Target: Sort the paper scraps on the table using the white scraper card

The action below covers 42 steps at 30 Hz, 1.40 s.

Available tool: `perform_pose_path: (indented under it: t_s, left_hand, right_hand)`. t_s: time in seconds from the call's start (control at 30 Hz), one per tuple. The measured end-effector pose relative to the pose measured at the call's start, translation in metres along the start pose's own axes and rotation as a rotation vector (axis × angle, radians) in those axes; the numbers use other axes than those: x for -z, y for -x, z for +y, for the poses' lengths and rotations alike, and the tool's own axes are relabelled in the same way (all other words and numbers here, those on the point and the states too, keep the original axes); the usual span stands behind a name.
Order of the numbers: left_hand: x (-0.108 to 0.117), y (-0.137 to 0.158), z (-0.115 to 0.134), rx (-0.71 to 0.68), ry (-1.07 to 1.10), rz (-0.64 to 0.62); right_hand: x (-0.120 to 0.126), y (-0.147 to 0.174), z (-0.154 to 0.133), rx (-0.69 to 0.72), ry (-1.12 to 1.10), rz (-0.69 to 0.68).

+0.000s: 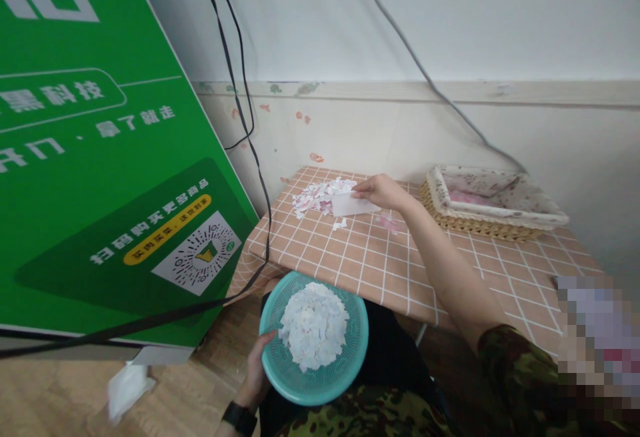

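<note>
My left hand [259, 361] grips the rim of a teal plastic colander [313, 393] at my lap, just below the table's edge. A heap of torn white paper scraps [315, 325] fills its middle. Over the table, my right hand [383, 191] pinches a flat white card [353, 205], thumb and fingers closed on its upper edge. The card stands tilted beside a loose pile of pink and white paper scraps [317, 195] and partly hides it. A few scraps [340, 224] lie apart in front, and a pinkish translucent piece [389, 223] is under my right wrist.
A brown checked cloth covers the table [320, 253]. A cloth-lined wicker basket [480, 227] with something pink inside stands at the back right. A large green sign [100, 223] and hanging black cables [269, 223] border the left. White plastic [129, 389] lies on the floor.
</note>
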State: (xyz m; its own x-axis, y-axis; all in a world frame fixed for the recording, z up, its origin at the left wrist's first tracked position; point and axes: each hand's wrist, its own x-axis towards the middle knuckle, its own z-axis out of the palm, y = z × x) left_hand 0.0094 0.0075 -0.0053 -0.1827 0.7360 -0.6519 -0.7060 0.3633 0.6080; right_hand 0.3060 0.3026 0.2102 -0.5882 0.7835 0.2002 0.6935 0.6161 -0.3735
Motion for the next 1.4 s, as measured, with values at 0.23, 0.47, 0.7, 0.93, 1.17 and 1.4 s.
perform_pose_path:
  t_s: [0.23,0.47,0.7,0.93,1.17,1.4]
  left_hand:
    - [0.000,0.000,0.000,-0.005,0.005,0.011]
    - [0.000,0.000,0.001,-0.001,-0.002,0.025]
    - [-0.003,0.004,0.004,0.006,0.008,0.007]
    - [-0.008,0.016,0.019,0.024,0.008,0.001]
    - [-0.015,0.025,0.030,-0.009,-0.023,0.041]
    - [-0.026,0.035,0.035,-0.025,-0.074,0.063]
  right_hand:
    - [0.003,0.002,0.006,0.016,-0.066,-0.074]
    - [0.010,0.004,0.017,-0.060,-0.010,-0.017]
    - [0.015,0.010,-0.006,-0.033,0.187,-0.207]
    - [0.012,0.018,-0.038,0.060,0.212,-0.348]
    - [0.019,0.023,-0.044,0.084,0.230,-0.217]
    - [0.015,0.025,-0.049,0.171,0.178,-0.280]
